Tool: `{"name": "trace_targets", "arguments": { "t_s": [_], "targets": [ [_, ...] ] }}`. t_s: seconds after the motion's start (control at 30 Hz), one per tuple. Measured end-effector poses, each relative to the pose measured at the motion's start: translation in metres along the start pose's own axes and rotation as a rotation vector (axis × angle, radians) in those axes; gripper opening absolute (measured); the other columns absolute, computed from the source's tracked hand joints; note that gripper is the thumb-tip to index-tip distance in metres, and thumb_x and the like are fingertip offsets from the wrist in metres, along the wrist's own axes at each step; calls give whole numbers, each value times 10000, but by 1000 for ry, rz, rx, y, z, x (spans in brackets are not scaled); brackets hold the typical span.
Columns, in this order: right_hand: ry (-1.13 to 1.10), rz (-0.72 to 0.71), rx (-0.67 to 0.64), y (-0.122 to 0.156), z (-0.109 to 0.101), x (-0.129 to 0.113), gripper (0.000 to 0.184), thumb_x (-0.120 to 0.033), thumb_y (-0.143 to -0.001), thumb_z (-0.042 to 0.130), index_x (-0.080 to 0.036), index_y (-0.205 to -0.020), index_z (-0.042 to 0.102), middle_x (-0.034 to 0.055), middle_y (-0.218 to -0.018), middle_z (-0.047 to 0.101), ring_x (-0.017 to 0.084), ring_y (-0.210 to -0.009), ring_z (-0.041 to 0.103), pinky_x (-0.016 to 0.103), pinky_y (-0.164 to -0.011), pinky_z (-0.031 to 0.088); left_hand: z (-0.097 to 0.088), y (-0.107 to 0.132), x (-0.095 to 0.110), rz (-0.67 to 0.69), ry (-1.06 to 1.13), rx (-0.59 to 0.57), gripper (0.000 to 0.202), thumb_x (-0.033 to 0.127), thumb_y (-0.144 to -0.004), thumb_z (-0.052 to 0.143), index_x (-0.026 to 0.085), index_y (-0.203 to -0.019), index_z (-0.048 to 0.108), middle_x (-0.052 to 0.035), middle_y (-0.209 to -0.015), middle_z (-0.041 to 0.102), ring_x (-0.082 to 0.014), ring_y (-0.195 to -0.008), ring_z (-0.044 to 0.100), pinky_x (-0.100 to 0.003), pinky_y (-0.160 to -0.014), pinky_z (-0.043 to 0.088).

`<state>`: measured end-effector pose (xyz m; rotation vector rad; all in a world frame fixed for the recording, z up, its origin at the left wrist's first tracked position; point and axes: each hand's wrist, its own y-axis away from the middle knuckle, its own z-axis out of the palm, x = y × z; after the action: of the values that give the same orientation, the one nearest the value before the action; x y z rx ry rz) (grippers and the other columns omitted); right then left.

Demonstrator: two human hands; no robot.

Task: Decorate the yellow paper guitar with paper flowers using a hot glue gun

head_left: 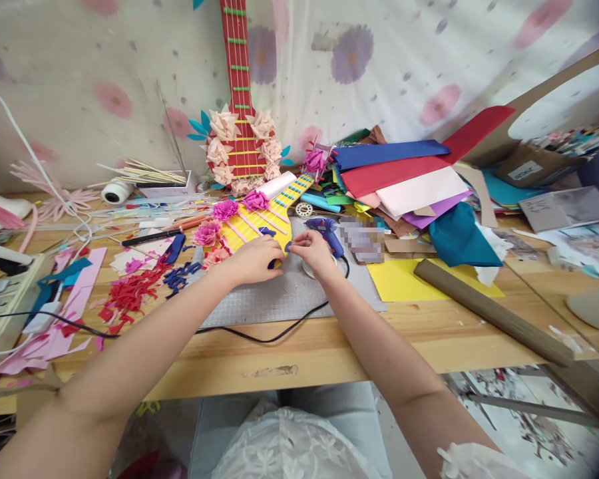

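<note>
The yellow guitar lies on the grey mat on the worktop, left of the blue glue gun. The left hand curls over the guitar's near end, grip unclear; the right hand pinches a small blue piece.

Room to pass along front of wooden table, over looping black cord. Blue glue gun obstructs just beyond right hand; red guitar rises behind.
</note>
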<state>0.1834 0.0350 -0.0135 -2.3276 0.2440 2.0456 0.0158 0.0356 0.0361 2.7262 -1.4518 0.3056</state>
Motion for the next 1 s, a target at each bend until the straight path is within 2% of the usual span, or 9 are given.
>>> {"name": "trace_targets", "arguments": {
  "t_s": [0.13, 0.27, 0.4, 0.5, 0.6, 0.77, 1.0],
  "targets": [
    [-57, 36, -6, 4, 4, -2, 226, -191, -522, 607, -195, -730, 519, -38, -666, 584, 125, -663, 574, 263, -669, 449, -1, 4, -1, -40, -8, 33, 107, 195, -760, 551, 181, -794, 651, -51, -871, 653, -190, -863, 577, -316, -805, 437],
    [-67, 63, -68, 10, 6, -6, 188, -232, -539, 568, -186, -720, 586, -30, -670, 585, 114, -630, 522, 242, -593, 405, -4, 13, -3, -81, 34, 94, 106, 171, -771, 528, 188, -768, 633, -41, -884, 664, -183, -896, 582, -295, -789, 441],
    [-72, 61, -99, 14, 7, -8, 153, -256, -551, 587, -182, -685, 582, -27, -672, 591, 103, -614, 508, 235, -585, 395, -2, 22, -7, -67, 86, 166, 121, 188, -799, 519, 200, -775, 637, -32, -905, 677, -166, -895, 597, -289, -799, 448],
    [-41, 6, -98, 14, 10, -6, 138, -264, -569, 607, -184, -676, 569, -27, -664, 595, 106, -615, 520, 239, -599, 407, 3, 28, -12, -25, 87, 217, 147, 211, -825, 511, 201, -800, 655, -37, -910, 689, -155, -882, 611, -286, -812, 455],
    [66, -75, -96, 12, 15, -1, 105, -248, -603, 616, -185, -678, 577, -25, -666, 608, 109, -627, 538, 247, -634, 424, 9, 34, -19, 28, 46, 275, 169, 238, -847, 507, 199, -834, 671, -41, -898, 695, -145, -852, 622, -276, -784, 471],
    [258, -132, -131, 11, 22, 1, 90, -247, -669, 629, -185, -733, 617, -13, -754, 667, 116, -700, 598, 248, -687, 450, 14, 42, -28, 142, -22, 447, 153, 247, -848, 543, 187, -823, 682, -41, -853, 702, -130, -794, 640, -251, -719, 498],
    [507, -87, -174, 17, 24, -23, 100, -268, -698, 641, -204, -774, 657, -13, -795, 691, 133, -746, 614, 248, -666, 432, 16, 48, -30, 191, -75, 557, 117, 229, -834, 576, 192, -819, 685, -39, -842, 709, -120, -767, 651, -240, -706, 523]
  ]
}}
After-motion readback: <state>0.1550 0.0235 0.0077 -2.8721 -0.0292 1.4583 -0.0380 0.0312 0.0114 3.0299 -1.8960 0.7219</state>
